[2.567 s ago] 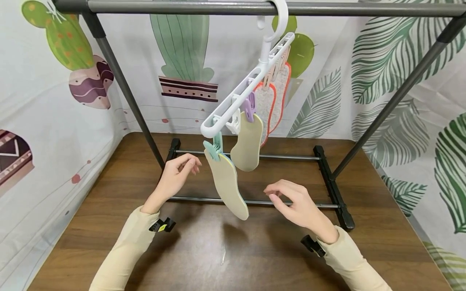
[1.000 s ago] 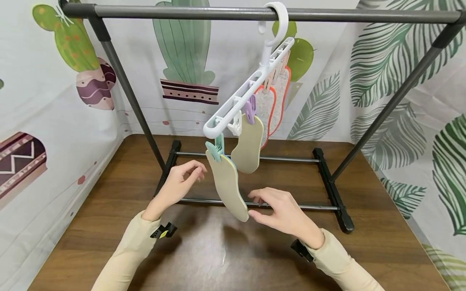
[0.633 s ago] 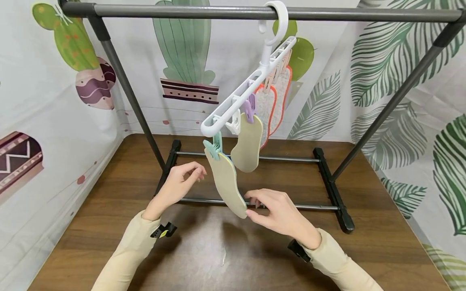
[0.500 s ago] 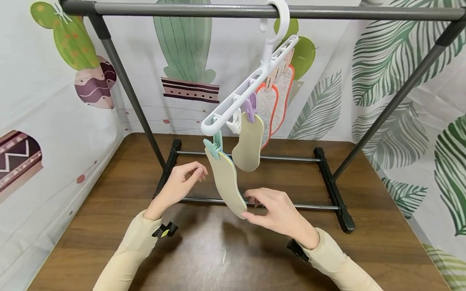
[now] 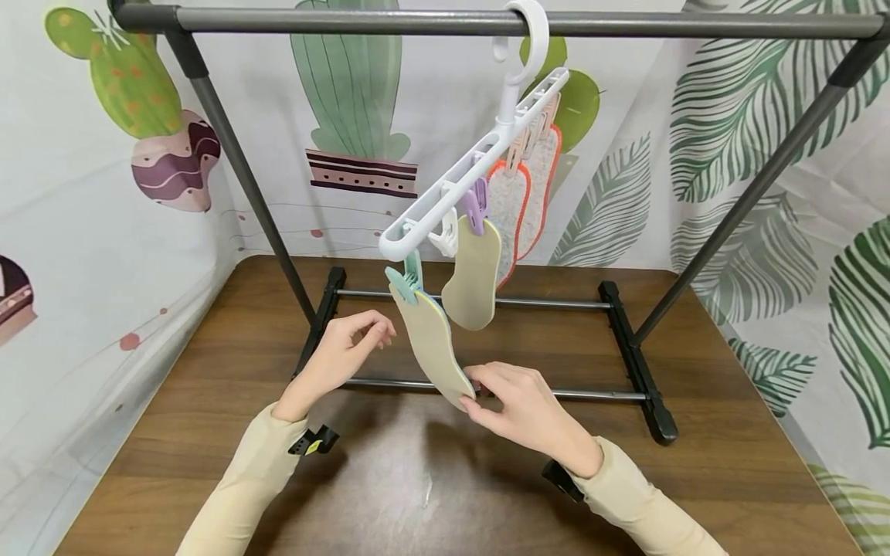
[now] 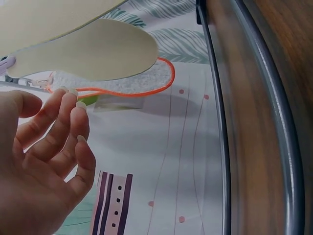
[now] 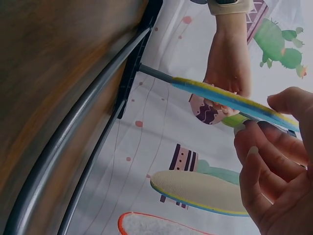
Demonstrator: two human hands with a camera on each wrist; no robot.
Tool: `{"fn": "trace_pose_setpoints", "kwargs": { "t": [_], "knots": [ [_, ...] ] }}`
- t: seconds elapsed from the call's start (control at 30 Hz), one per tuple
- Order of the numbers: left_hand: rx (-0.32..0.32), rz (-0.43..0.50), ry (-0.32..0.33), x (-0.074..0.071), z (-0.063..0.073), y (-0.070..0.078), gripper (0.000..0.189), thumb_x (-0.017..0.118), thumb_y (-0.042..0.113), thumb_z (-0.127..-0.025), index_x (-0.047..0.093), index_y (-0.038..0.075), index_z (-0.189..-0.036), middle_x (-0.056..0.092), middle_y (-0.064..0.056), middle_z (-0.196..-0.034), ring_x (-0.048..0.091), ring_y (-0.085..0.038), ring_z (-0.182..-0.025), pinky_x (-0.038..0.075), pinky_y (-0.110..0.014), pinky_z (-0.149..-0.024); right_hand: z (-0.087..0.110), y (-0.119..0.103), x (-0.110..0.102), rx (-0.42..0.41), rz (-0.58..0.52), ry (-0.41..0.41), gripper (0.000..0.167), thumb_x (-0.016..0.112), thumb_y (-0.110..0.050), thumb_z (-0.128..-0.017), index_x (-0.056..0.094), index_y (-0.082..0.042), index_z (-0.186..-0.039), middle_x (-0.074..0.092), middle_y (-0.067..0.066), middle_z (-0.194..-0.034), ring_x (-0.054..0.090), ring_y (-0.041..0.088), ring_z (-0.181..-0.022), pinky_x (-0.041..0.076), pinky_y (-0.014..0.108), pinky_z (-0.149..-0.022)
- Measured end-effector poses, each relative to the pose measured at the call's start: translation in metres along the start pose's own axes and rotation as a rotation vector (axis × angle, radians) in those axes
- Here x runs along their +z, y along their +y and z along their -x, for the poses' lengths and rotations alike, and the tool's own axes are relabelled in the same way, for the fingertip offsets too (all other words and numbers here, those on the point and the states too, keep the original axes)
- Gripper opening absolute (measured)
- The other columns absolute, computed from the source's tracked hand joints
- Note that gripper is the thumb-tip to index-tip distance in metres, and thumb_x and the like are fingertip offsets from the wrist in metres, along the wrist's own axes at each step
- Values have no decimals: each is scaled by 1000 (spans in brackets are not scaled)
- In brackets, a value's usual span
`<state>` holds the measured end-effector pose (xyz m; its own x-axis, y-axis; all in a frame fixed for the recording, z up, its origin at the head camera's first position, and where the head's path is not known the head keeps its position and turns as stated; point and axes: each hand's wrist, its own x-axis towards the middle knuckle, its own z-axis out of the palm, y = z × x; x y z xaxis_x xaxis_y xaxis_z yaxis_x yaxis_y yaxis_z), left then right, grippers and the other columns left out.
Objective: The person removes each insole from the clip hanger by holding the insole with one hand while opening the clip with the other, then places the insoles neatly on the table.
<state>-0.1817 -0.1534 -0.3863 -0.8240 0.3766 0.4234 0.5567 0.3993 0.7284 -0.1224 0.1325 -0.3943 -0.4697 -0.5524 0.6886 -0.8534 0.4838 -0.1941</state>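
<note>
Two beige insoles hang from a white clip hanger (image 5: 448, 197) in the head view. My right hand (image 5: 524, 405) pinches the lower end of the front insole (image 5: 427, 336), thumb on one face and fingers behind. Its upper end sits in a mint clip (image 5: 409, 284). The right wrist view shows that insole's yellow and blue edge (image 7: 220, 97) between thumb and fingers. My left hand (image 5: 341, 347) hovers left of this insole, loosely curled, holding nothing. Behind, a purple clip (image 5: 476, 207) bears the second beige insole (image 5: 473, 274).
Grey insoles with red-orange edging (image 5: 509, 197) hang farther back from pale pink clips. The hanger hooks over the rack's top bar (image 5: 334, 21). The rack's lower rails (image 5: 598, 395) and black feet (image 5: 633, 363) stand on the wooden table (image 5: 348, 494). Patterned cloth hangs behind.
My right hand has moved left to the front insole and now pinches its lower end, which has lifted slightly. My left hand, little moved, stays beside the insole.
</note>
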Motion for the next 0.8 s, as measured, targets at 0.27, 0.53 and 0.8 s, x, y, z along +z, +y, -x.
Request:
{"fn": "trace_pose_setpoints", "kwargs": {
  "t": [0.27, 0.53, 0.8],
  "knots": [
    [7, -1, 37, -4, -1, 5, 17, 51, 14, -101, 67, 10, -98, 66, 3, -79, 61, -7, -71, 50, -25, -59, 4, 2, -1, 4, -9, 10, 6, 59, -21, -93, 63, -17, -92, 62, -10, -77, 55, 3, -68, 48, 16, -60],
    [19, -22, 82, -6, -3, 16, 14, 52, 14, -101, 66, 15, -103, 67, 5, -82, 61, -5, -70, 48, -26, -56, 6, 6, -1, 12, -45, 22, 5, 59, -15, -93, 64, -14, -92, 66, -8, -83, 59, 6, -70, 50, 19, -63],
    [86, 12, 139, -8, -5, 31, 14, 53, 7, -99, 64, 10, -108, 68, 2, -89, 61, -6, -74, 51, -21, -67, 7, 7, -1, 51, -149, -22, 4, 58, -9, -94, 62, -10, -96, 67, -6, -81, 66, 5, -76, 57, 24, -69]
  ]
}}
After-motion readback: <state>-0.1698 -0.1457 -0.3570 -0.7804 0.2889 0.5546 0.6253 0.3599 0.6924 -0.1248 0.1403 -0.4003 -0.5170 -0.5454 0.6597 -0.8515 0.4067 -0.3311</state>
